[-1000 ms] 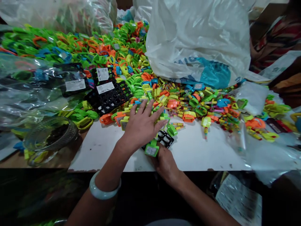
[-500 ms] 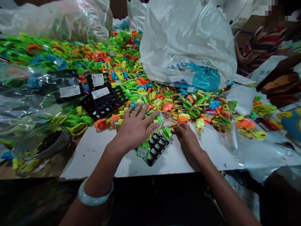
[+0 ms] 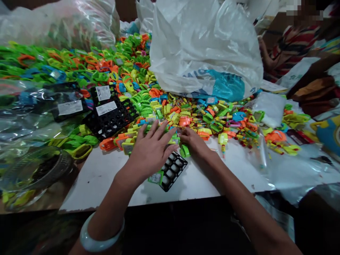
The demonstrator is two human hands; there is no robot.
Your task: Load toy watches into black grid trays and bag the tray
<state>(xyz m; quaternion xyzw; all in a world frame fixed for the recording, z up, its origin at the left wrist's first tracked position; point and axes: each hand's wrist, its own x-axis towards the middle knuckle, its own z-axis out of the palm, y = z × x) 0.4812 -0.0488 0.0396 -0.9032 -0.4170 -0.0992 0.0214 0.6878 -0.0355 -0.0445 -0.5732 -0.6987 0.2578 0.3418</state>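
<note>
My left hand (image 3: 150,150) lies with fingers spread over a cluster of bright plastic toy watches and the upper part of a black grid tray (image 3: 174,168). A green toy watch (image 3: 156,177) with a pale square face rests at the tray's left edge, below the palm. My right hand (image 3: 193,142) is at the tray's far right corner, fingers bent together; whatever is between the fingertips is hidden. Just beneath those fingers sits a green plastic piece (image 3: 184,151). Orange and yellow watches (image 3: 120,141) stand in a row left of my left hand.
A large white plastic bag (image 3: 207,46) stands behind a heap of small coloured pieces (image 3: 212,120). Labelled black trays (image 3: 107,115) lie to the left, near a clear bowl (image 3: 37,170). A person in a striped top (image 3: 294,46) is at the back right.
My right hand has moved left, from the white board's small pieces to the green piece beside the tray. My left hand stays spread over the tray. The whole view has shifted slightly.
</note>
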